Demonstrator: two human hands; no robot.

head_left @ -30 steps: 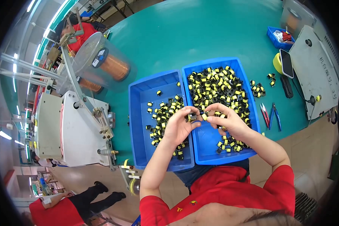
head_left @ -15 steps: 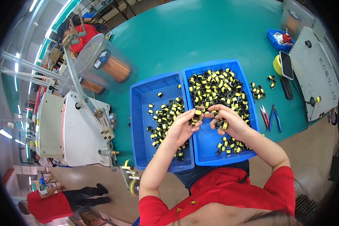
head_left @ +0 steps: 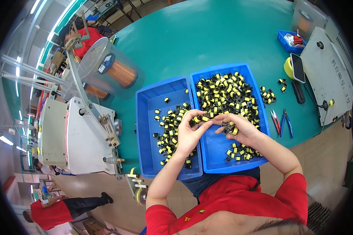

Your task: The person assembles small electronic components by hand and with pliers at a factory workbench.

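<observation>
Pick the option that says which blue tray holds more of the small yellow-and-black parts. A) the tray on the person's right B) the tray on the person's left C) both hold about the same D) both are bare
A: the right blue tray is crowded with yellow-and-black parts across its far half, while the left blue tray has only a loose scatter.

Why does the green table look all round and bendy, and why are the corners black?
In the head view, the wide fisheye lens bends straight edges toward the rim, so the green table and the two blue trays curve; the black corners lie outside the round image. The middle, with both hands and the small yellow and black parts, is sharp and evenly lit.
</observation>
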